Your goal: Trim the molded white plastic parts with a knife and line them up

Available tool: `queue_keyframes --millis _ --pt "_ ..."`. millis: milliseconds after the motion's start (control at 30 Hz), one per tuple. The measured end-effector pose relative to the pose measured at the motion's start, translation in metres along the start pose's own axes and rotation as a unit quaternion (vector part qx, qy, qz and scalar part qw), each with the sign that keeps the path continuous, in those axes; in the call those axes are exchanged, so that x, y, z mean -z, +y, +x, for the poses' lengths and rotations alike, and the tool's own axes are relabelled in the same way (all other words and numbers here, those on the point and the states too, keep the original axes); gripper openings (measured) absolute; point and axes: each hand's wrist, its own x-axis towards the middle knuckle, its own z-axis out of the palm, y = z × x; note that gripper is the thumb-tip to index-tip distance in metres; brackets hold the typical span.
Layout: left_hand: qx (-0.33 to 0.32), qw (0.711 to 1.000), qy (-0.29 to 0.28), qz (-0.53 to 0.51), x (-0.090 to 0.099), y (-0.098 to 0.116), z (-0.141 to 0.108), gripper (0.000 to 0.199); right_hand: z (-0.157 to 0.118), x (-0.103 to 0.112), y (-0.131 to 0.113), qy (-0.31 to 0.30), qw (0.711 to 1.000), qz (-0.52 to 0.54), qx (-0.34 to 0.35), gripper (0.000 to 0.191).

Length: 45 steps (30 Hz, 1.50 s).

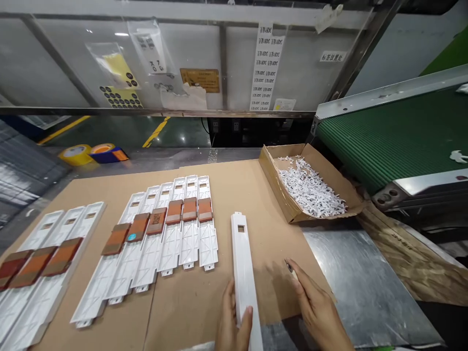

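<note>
One white plastic strip (244, 278) is being gripped by the left hand (229, 321), whose fingers are being curled closely around its near part, while its far end is being rested on a brown cardboard sheet (270, 234) laid over the bench. A small dark-tipped item (290, 268) is being pinched between the fingertips (298, 282) of the right hand (314, 317), which is being held half open just beside the strip; what that item is cannot be told. Nine similar strips (183, 243), each topped by a brown pad (157, 220), are being kept side by side on the cardboard to the left, in one group of three and another of six. A shallow cardboard box (281, 195) heaped with white scraps (310, 187) is being kept beyond the hands, next to a green conveyor belt (383, 136), and a dull metal sheet (365, 287) is being left lying to the right.
</note>
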Motion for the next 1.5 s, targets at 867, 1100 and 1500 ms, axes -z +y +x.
queue_keyframes --millis 867,1100,1500 --pt "-0.415 0.731 0.063 0.538 -0.020 0.002 0.063 0.039 0.128 -0.027 -0.016 -0.092 0.954 -0.239 0.154 0.043" --pt "-0.416 0.723 0.070 0.547 -0.025 0.005 0.064 0.037 0.131 -0.028 -0.018 -0.116 0.950 -0.237 0.167 0.042" --pt "-0.401 0.734 0.078 0.542 -0.028 0.012 0.064 0.034 0.134 -0.031 -0.017 -0.127 0.943 -0.256 0.170 0.046"
